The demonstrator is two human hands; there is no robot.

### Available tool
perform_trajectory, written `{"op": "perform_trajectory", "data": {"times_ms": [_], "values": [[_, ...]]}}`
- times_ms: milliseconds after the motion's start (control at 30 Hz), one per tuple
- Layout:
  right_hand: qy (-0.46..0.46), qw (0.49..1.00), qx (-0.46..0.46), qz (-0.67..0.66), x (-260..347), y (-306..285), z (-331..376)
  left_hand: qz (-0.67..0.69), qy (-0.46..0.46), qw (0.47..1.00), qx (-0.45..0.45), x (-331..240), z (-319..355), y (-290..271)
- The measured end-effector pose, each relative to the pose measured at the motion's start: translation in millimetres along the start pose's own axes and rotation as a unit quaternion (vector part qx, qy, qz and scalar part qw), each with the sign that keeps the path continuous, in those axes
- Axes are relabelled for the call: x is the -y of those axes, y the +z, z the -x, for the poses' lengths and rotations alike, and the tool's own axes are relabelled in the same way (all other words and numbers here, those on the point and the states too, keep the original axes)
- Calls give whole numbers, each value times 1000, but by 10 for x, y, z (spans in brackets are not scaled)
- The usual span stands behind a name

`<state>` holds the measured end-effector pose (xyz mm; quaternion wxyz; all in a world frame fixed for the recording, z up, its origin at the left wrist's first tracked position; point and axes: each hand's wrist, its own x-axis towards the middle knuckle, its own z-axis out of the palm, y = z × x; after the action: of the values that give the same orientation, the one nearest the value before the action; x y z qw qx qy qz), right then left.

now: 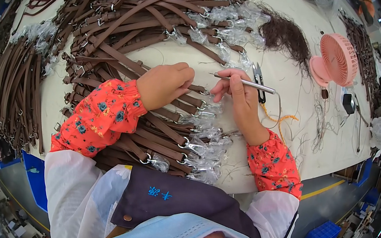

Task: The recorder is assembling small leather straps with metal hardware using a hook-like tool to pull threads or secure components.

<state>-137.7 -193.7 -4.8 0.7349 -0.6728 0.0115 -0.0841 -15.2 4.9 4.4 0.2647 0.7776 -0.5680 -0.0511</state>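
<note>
Blue mask (170,234) nearest, our right hand (241,97) pinches a wired metal pen (258,85); our left hand (163,86) curls over brown straps (160,132) on the table (339,155), its hold hidden. Mid-job, apparently, we can't tell finished straps from waiting ones.

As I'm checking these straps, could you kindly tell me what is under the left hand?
Brown straps emerge on both sides of the left hand; anything directly beneath is hidden.
</note>
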Motion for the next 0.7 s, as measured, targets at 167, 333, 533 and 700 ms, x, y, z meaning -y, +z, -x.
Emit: {"op": "perform_trajectory", "data": {"times_ms": [167,333,533,700], "values": [[-8,1000,-3,-13,-11,16,-14,135,-51,989,17,-56,-30,-43],[-2,999,-36,-38,-2,35,-32,96,-14,995,4,-107,-22,71],[22,999,-5,-24,9,1,-14,123,5,992,-19,-87,-35,115],[70,997,13,13,59,-5,13,214,-61,975,2,18,-53,55]]}}
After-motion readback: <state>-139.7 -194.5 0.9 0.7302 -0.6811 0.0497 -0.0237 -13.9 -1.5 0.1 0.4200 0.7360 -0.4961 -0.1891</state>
